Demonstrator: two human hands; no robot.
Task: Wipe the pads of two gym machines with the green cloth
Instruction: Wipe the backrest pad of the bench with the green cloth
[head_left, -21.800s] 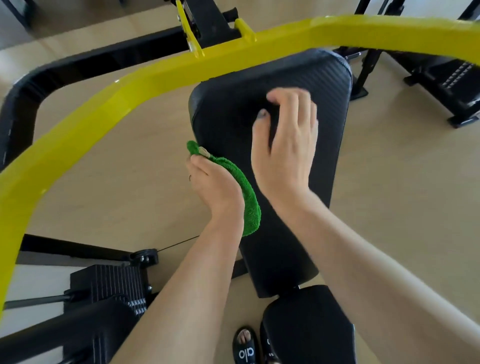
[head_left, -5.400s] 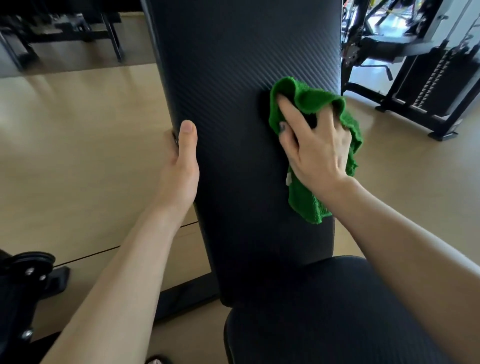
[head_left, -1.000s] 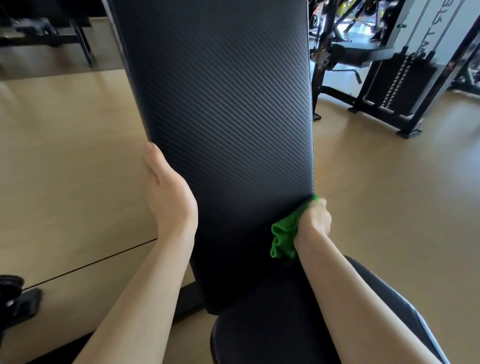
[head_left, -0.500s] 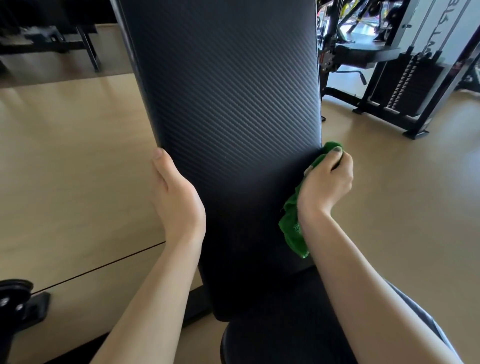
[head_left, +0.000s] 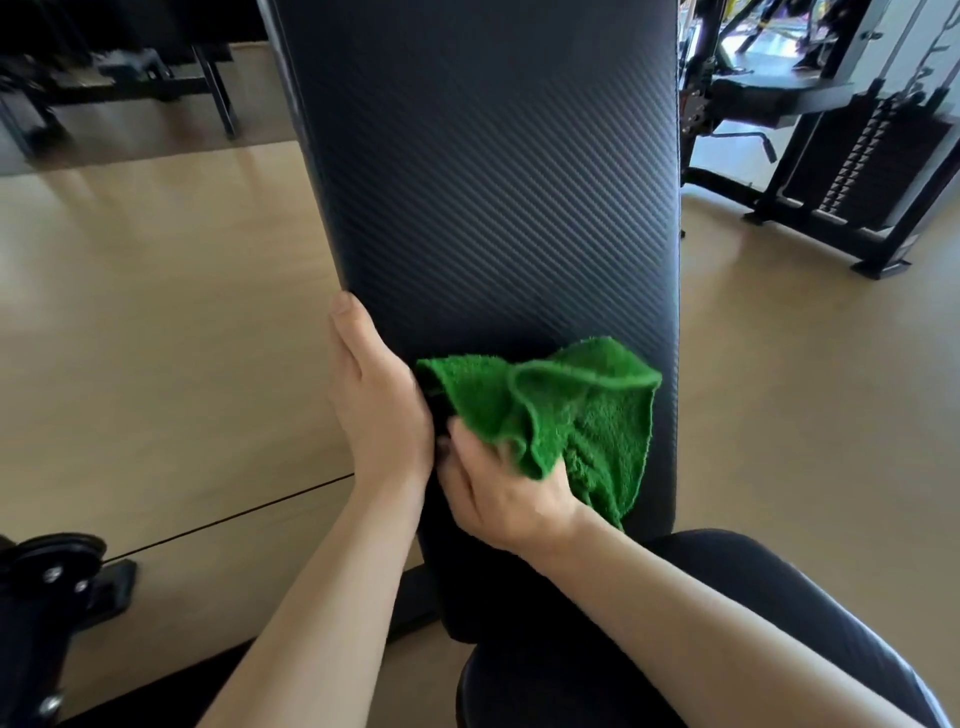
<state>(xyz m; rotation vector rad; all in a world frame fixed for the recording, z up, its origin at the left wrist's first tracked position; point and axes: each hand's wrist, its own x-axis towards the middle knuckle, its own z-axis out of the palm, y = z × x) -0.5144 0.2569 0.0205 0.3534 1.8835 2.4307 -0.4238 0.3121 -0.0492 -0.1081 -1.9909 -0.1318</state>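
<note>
Right hand (head_left: 498, 493) grips bunched green cloth (head_left: 566, 415), fingers curled into folds, cloth pressed against lower part of black back pad (head_left: 493, 182). Left hand (head_left: 376, 410) clasps pad's left edge, thumb up along it, just beside right hand. Seat pad (head_left: 727, 649) below. Weight-stack machine (head_left: 857, 171) behind at right.

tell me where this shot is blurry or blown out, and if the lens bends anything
Head view: the right hand smears with motion blur where it holds the green cloth; the left hand on the back pad edge looks sharper. Windows at top right are overexposed. The wide lens makes the pad's edges splay and the floor curve.
</note>
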